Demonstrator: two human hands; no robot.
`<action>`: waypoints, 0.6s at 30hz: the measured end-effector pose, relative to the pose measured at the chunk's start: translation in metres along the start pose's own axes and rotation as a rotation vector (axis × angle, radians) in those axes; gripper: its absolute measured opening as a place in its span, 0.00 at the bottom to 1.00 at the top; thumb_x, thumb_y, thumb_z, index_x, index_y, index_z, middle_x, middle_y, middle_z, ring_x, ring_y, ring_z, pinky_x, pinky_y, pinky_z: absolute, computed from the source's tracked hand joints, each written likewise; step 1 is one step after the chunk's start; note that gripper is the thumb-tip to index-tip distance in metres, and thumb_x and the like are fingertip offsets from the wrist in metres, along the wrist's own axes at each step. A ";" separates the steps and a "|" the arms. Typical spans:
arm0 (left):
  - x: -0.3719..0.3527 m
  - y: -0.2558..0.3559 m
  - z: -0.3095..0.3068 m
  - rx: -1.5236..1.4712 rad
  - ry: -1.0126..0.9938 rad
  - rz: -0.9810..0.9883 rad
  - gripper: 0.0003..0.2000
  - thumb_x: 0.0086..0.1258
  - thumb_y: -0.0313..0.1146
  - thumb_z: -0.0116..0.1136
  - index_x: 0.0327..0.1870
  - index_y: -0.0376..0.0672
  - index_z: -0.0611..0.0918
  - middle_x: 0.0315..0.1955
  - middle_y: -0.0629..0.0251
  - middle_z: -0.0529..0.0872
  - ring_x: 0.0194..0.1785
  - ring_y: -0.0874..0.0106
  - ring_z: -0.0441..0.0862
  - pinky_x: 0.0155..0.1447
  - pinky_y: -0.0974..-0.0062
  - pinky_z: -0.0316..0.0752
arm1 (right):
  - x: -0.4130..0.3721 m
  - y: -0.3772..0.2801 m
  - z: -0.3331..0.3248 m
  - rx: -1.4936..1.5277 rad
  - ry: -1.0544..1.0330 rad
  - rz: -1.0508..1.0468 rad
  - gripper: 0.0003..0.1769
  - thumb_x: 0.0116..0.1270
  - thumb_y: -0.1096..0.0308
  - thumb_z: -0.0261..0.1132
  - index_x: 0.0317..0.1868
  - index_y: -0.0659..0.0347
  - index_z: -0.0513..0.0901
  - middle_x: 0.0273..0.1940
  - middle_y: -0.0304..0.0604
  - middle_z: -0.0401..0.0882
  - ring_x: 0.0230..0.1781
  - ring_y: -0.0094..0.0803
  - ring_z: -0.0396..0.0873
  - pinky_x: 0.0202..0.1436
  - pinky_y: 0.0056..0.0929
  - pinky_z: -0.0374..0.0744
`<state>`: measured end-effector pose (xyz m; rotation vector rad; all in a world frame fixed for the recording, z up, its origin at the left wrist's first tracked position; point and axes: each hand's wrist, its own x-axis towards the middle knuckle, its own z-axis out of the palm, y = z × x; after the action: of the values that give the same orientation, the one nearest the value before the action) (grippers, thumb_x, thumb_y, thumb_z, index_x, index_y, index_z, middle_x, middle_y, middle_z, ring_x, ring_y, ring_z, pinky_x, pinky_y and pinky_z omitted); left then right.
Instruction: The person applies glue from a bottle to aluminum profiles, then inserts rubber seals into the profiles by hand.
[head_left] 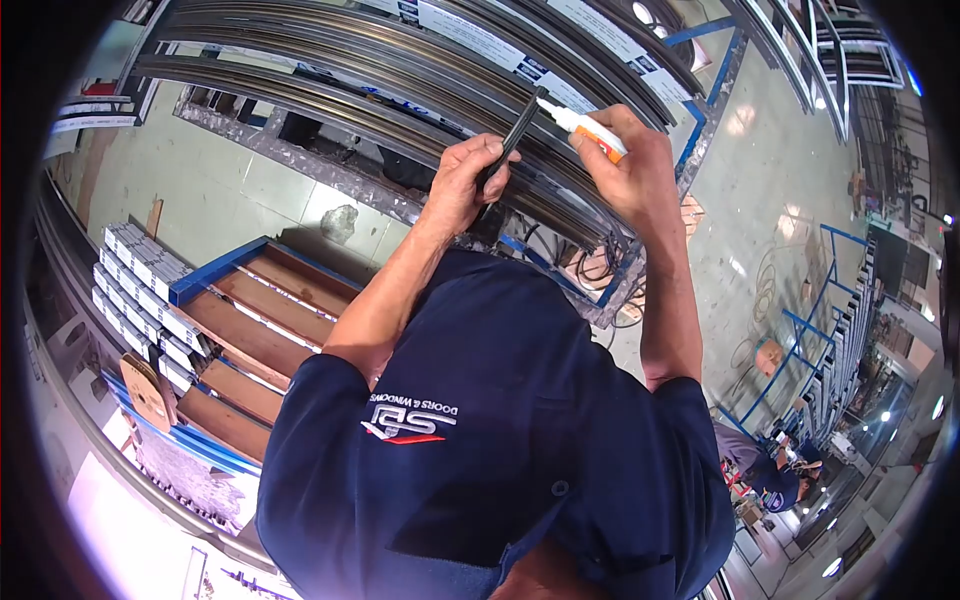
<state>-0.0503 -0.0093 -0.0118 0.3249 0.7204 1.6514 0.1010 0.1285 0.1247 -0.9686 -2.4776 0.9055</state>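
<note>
My left hand [468, 182] is closed around a thin black strip [521, 126] that points up and to the right. In my right hand [635, 165] is a small white bottle [590, 132] with an orange label, its nozzle tilted toward the upper end of the strip. Nozzle and strip end are very close; whether they touch cannot be made out. Both hands are over long dark metal profiles [330, 45] lying side by side, some with printed white labels.
A blue-edged rack with brown boards [262, 300] stands at the lower left, beside stacked white-wrapped profiles [140, 270]. Cables [590, 265] hang near the rack's end below my hands. Another person [780, 480] is at the far lower right, near blue frames [800, 325].
</note>
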 end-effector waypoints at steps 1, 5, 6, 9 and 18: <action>-0.001 0.001 0.000 0.006 0.000 0.001 0.13 0.82 0.37 0.55 0.44 0.35 0.84 0.18 0.72 0.76 0.20 0.82 0.66 0.26 0.82 0.60 | 0.001 0.000 -0.001 0.000 0.002 0.010 0.14 0.66 0.65 0.74 0.45 0.66 0.86 0.32 0.56 0.87 0.31 0.46 0.89 0.37 0.35 0.83; -0.001 -0.002 0.007 0.141 0.132 0.042 0.11 0.79 0.35 0.62 0.45 0.34 0.87 0.19 0.74 0.77 0.20 0.85 0.69 0.26 0.83 0.62 | -0.012 -0.002 -0.001 0.033 -0.050 0.007 0.13 0.66 0.66 0.74 0.45 0.67 0.86 0.33 0.56 0.88 0.32 0.45 0.90 0.38 0.34 0.83; -0.001 -0.004 0.012 0.228 0.182 0.083 0.11 0.78 0.34 0.64 0.45 0.33 0.88 0.19 0.74 0.78 0.21 0.86 0.70 0.26 0.83 0.62 | -0.017 -0.002 -0.001 0.038 -0.050 0.006 0.13 0.66 0.67 0.74 0.45 0.67 0.86 0.34 0.56 0.88 0.33 0.45 0.90 0.38 0.34 0.83; -0.005 -0.007 0.028 0.430 0.303 0.165 0.10 0.75 0.32 0.68 0.46 0.33 0.90 0.20 0.76 0.80 0.22 0.87 0.72 0.26 0.84 0.65 | -0.026 -0.001 -0.002 0.044 -0.011 0.025 0.14 0.65 0.68 0.75 0.46 0.67 0.86 0.35 0.55 0.90 0.34 0.44 0.91 0.40 0.34 0.84; -0.009 -0.012 0.036 0.670 0.369 0.273 0.10 0.72 0.30 0.71 0.46 0.32 0.90 0.19 0.77 0.80 0.23 0.89 0.72 0.26 0.84 0.65 | -0.033 0.003 -0.004 0.037 -0.007 0.068 0.14 0.64 0.69 0.75 0.45 0.67 0.85 0.36 0.55 0.90 0.35 0.44 0.91 0.41 0.35 0.85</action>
<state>-0.0184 -0.0079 0.0103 0.6206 1.5711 1.7026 0.1279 0.1093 0.1238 -1.0449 -2.4387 0.9739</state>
